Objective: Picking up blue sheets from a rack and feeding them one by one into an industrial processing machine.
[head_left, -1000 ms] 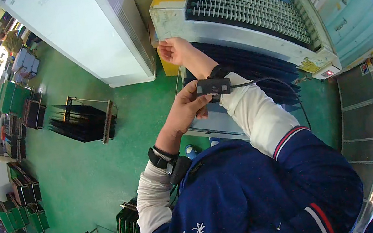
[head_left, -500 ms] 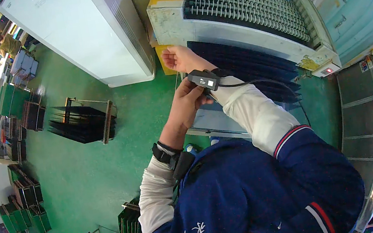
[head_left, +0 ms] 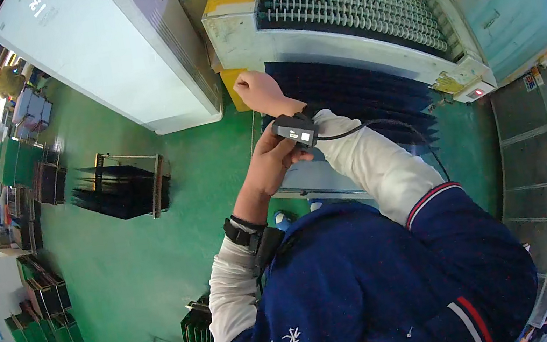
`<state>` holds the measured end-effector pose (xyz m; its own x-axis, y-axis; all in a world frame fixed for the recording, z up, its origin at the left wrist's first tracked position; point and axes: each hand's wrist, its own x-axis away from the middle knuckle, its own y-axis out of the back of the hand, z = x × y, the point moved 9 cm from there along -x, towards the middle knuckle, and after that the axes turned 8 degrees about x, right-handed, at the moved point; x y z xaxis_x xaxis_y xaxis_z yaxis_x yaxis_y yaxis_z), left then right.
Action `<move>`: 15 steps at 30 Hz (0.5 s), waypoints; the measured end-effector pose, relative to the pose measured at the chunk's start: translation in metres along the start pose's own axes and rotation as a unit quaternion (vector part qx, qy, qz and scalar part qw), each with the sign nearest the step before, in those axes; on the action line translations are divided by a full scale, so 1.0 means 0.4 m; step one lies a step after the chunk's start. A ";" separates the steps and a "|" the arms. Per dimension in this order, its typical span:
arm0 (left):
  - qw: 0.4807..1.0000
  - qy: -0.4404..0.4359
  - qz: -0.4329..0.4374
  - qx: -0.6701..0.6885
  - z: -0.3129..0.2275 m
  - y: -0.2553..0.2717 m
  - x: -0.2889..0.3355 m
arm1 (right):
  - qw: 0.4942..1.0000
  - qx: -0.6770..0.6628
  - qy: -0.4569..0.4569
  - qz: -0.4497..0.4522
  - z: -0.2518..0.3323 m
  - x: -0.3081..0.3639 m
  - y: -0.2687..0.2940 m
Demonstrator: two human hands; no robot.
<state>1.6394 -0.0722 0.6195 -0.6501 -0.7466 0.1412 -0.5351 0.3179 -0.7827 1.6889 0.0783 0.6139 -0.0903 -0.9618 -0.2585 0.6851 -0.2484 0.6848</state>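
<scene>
My left hand [head_left: 270,160] has its thumb and fingers closed round a small black box-shaped device [head_left: 294,131] strapped to my right wrist. A black cable [head_left: 379,119] runs from this device along my right forearm. Beyond it, my right hand [head_left: 257,92] is curled into a loose fist, and I see nothing in it. Another black strap with a device [head_left: 255,236] sits on my left wrist. Below and beyond my right arm, dark thin panels [head_left: 339,87] stand in a row in front of a roller machine.
The machine [head_left: 235,35] with rows of white rollers stands ahead. A tall white cabinet [head_left: 108,61] is at the front left. Racks of dark panels [head_left: 117,187] stand on the green floor [head_left: 118,265]. A grey-panelled metal frame [head_left: 532,153] is at the right.
My right hand has curled its fingers in further and turned a little. My left hand still grips the device, which has shifted slightly downward. The view has tilted a little.
</scene>
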 end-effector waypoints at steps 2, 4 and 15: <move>1.000 -0.003 0.013 -0.011 0.001 -0.022 0.000 | 0.994 -0.092 -0.053 0.017 -0.045 -0.019 -0.006; 0.999 -0.012 0.020 -0.032 -0.011 -0.027 0.002 | 0.939 -0.294 -0.160 0.072 -0.079 -0.014 -0.043; 0.978 0.011 0.094 -0.184 -0.014 -0.120 0.046 | 0.734 -0.602 -0.307 0.069 -0.017 -0.015 -0.010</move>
<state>1.6500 -0.0977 0.6629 -0.7651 -0.6431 0.0321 -0.5604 0.6405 -0.5251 1.6916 0.0859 0.6081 -0.0156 -0.9308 0.3653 0.8266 -0.2175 -0.5191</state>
